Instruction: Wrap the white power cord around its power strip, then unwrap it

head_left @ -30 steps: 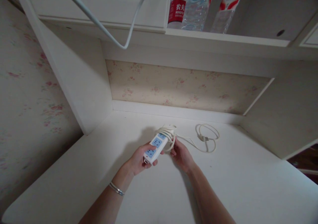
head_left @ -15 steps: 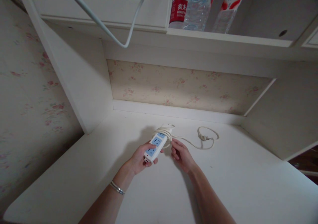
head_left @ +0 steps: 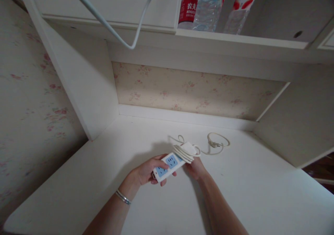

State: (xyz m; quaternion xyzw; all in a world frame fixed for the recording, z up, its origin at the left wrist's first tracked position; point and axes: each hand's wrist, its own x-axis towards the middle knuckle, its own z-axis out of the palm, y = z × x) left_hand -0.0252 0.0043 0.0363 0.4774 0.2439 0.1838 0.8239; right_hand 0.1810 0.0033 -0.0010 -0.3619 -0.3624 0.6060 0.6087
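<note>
My left hand point(head_left: 150, 170) grips the near end of a white power strip point(head_left: 166, 174) with blue socket faces, thumb on top and fingers beneath. Several turns of cream power cord point(head_left: 184, 154) wrap the strip's far end, and a loose loop stands up beyond it. At that end my right hand point(head_left: 194, 168) is closed at the cord, its fingertips mostly hidden behind the strip and the coils. The cord's tail runs right along the white desk to its plug point(head_left: 214, 144), which lies beside a curved loop.
White shelving point(head_left: 146, 40) overhangs the desk point(head_left: 161, 214), with plastic bottles point(head_left: 208, 10) on the upper right shelf. A pale bent tube point(head_left: 132, 47) hangs at upper left. Side panels and flowered wallpaper point(head_left: 182, 89) bound the desk's back.
The power strip has turned clockwise, its far end swinging right and nearer me. My right hand has gone from beside the strip to behind its wrapped end.
</note>
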